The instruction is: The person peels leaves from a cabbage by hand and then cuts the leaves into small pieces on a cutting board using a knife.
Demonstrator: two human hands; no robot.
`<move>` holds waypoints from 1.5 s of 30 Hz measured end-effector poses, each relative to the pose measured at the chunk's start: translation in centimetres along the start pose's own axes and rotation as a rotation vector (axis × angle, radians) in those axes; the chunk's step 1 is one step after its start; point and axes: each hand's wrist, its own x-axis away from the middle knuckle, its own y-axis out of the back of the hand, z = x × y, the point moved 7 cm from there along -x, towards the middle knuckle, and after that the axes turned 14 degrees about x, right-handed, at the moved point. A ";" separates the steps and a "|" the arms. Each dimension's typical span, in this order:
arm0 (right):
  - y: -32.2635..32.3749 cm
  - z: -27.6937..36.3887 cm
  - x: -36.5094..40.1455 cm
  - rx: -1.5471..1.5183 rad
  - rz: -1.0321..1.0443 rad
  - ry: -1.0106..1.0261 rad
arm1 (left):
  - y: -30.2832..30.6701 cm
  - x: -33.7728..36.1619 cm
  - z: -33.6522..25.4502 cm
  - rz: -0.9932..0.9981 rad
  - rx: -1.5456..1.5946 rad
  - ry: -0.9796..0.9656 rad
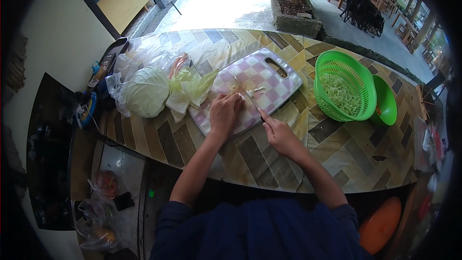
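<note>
My right hand [280,137] grips a kitchen knife [252,99] by its dark handle, the blade angled across a pink-and-white checkered cutting board [250,65]. On the board my left hand [225,113] has its fingers bunched together beside the blade, pressing a small white piece [241,97] whose kind I cannot make out. Small white slices [258,89] and brownish bits lie just beyond the knife. Left of the board sits a pale green cabbage [147,92], with loose cabbage leaves [185,91] overlapping the board's edge.
A green basket [368,97] of shredded cabbage [339,94] stands at the right, against a green bowl [388,101]. Clear plastic bags [126,67] lie by the cabbage. A cable [108,137] runs along the table's left edge. Below at right is an orange round object [382,225].
</note>
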 end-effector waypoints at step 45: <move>-1.7 2.2 0.0 -0.066 -0.051 0.003 | 0.1 0.4 1.2 0.023 0.170 0.012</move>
